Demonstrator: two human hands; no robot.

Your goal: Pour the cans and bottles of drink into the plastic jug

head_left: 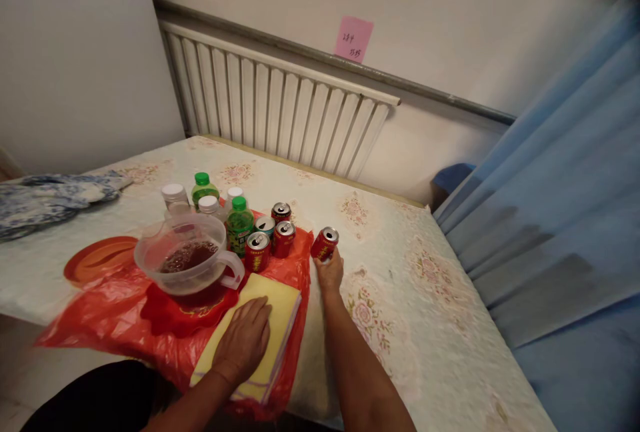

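My left hand (243, 337) lies flat, fingers stretched out, on a folded yellow cloth (280, 295). In my right hand (330, 272) is a red drink can (325, 243), opened at the top and slightly tilted, just right of the red plastic bag (120, 325). Several cans stand close together on the bag, among them a red can (257, 253) and another red can (284, 240). Beside them is a green-capped bottle (240, 229). A clear plastic jug (175, 271) with dark, bubbly liquid sits over a red scalloped dish (173, 315).
An orange lid (95, 262) lies left of the jug. Behind it stand a white-capped bottle (175, 195) and another green-capped bottle (204, 187). Blue-and-white patterned fabric (55, 202) is at far left. A radiator (275, 102) lines the wall; a blue curtain (565, 219) hangs at right.
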